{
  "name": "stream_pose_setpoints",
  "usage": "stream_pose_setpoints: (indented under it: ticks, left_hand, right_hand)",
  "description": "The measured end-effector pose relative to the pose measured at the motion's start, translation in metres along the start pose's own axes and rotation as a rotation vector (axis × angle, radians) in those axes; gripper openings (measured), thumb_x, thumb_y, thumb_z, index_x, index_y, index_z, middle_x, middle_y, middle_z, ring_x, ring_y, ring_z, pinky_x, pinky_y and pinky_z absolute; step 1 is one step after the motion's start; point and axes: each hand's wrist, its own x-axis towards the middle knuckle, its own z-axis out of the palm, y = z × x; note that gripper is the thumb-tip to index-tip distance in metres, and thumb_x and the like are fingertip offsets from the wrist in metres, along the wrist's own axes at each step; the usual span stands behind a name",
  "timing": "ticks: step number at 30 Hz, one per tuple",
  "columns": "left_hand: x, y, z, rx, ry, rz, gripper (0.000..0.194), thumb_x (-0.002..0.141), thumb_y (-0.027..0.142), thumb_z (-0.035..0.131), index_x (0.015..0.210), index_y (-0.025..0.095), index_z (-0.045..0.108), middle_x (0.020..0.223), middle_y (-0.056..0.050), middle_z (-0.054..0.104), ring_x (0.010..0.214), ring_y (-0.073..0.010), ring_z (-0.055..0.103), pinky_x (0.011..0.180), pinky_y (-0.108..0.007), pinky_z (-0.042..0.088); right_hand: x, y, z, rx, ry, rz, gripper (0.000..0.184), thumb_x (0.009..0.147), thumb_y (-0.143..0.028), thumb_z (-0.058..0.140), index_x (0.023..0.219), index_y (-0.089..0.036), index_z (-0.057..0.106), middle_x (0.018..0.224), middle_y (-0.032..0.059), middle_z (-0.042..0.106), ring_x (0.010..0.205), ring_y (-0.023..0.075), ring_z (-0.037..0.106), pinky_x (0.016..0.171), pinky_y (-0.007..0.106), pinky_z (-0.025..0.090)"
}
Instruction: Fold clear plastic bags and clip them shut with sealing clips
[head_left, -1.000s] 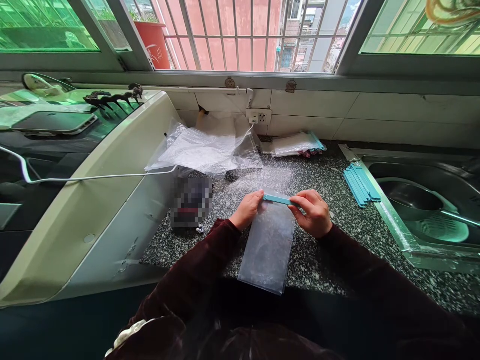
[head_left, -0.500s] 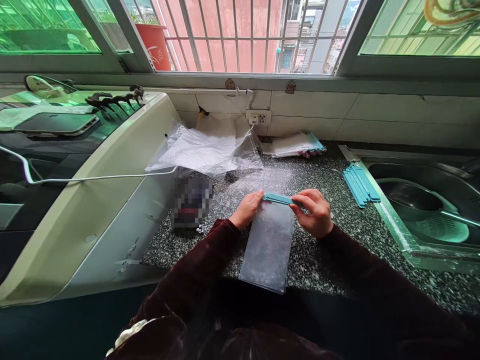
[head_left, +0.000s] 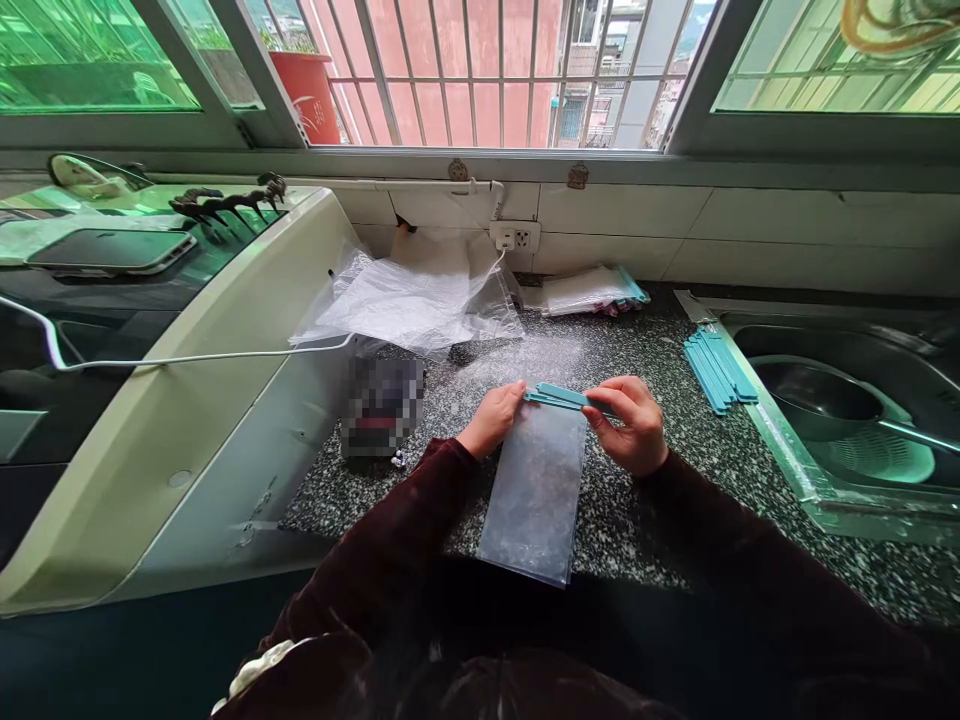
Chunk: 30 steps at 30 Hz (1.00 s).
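Observation:
My left hand (head_left: 493, 420) pinches the top left corner of a clear plastic bag (head_left: 531, 495), along with the left end of a light blue plastic strip (head_left: 541, 399) that lies across the bag's top edge. My right hand (head_left: 628, 425) is closed, thumb and fingers pinching a second blue strip (head_left: 564, 394). This one sits just above the first, slightly tilted, its left end raised. Whether the strips touch under my right fingers is hidden. The bag hangs toward me, its lower end at the counter's front edge.
Several blue strips (head_left: 718, 370) lie in a pile beside the sink rim (head_left: 780, 450). At the back are loose clear bags (head_left: 420, 300) and a stack of bags with blue edges (head_left: 585, 291). A blurred dark object (head_left: 382, 405) lies left. A white cable (head_left: 217, 356) crosses the pale appliance (head_left: 247, 300).
The upper blue strip in my right hand has shifted slightly right, and its left end has lifted away from the lower strip. My left hand and the bag stay nearly still.

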Motion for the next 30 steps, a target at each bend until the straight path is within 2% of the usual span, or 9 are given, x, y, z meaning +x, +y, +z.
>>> stream_pose_setpoints:
  ticks: [12, 20, 30]
  left_hand:
    - [0.002, -0.002, -0.002, 0.021, 0.022, 0.019, 0.045, 0.088, 0.043, 0.037, 0.060, 0.013, 0.057, 0.052, -0.001, 0.045, 0.046, -0.0094, 0.037, 0.048, -0.024, 0.030]
    - [0.004, -0.005, -0.003, 0.006, 0.024, 0.062, 0.048, 0.085, 0.051, 0.039, 0.060, 0.014, 0.058, 0.050, -0.001, 0.046, 0.044, -0.0091, 0.037, 0.044, -0.024, 0.029]
    - [0.005, -0.006, -0.004, -0.011, 0.043, 0.040, 0.049, 0.084, 0.054, 0.040, 0.058, 0.015, 0.055, 0.051, 0.000, 0.045, 0.044, -0.0084, 0.036, 0.044, -0.024, 0.027]
  right_hand:
    - [0.002, 0.001, -0.004, 0.030, 0.025, 0.036, 0.010, 0.077, -0.020, 0.062, 0.087, -0.021, 0.063, 0.078, 0.0037, 0.059, 0.075, 0.0177, 0.055, 0.066, 0.033, 0.048]
    - [0.003, 0.002, -0.007, 0.018, 0.035, 0.045, 0.010, 0.077, -0.019, 0.061, 0.087, -0.021, 0.062, 0.078, 0.0042, 0.059, 0.075, 0.0183, 0.055, 0.066, 0.034, 0.048]
    - [0.005, 0.007, -0.011, 0.001, 0.066, 0.047, 0.008, 0.078, -0.021, 0.060, 0.086, -0.021, 0.061, 0.078, 0.0036, 0.061, 0.076, 0.0186, 0.057, 0.068, 0.035, 0.048]
